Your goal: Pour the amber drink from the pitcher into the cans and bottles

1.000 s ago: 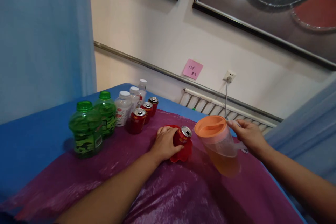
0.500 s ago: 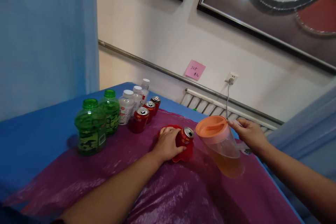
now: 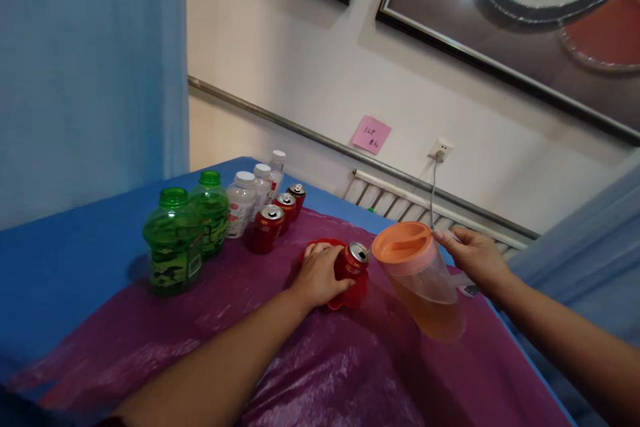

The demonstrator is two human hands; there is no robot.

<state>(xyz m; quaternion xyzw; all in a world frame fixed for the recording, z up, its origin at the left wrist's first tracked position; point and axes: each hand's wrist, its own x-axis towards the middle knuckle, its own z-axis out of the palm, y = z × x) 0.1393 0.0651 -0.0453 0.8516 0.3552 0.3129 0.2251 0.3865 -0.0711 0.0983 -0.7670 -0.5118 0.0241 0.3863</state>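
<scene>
Can (image 3: 350, 265): the red can is standing on the red tray, leaning slightly toward three o'clock; its silver top is showing a dark mouth.
Left hand (image 3: 320, 277): it is lying at nine o'clock of the can and gripping it, the thumb running along the near side; the far fingers are partly hiding behind the can.
Tray (image 3: 347, 298): it is spreading flat beneath the can, its wavy edge peeking out at six o'clock and at eleven.
Jug (image 3: 425, 300): the clear jug is tilting at about three o'clock of the can, its top leaning toward nine; amber liquid is filling the lower part. Whether its spout is touching the can, I cannot tell.
Lid (image 3: 404, 245): the orange lid is covering the jug, sitting just beside the can's rim.
Right hand (image 3: 473, 255): it is gripping the jug by the handle at about two o'clock of the jug, the thumb pressing near the lid.
Other cans (image 3: 269, 230): three are standing in a row at ten o'clock of the held can.
White-capped bottles (image 3: 241, 207): three are lining up just behind those cans.
Green bottles (image 3: 173, 247): two are standing at nine o'clock, well apart from the tray.
Purple sheet (image 3: 320, 367): it is covering much of the blue table (image 3: 75, 247).
Pink note (image 3: 371, 134): it is hanging on the wall at twelve o'clock.
</scene>
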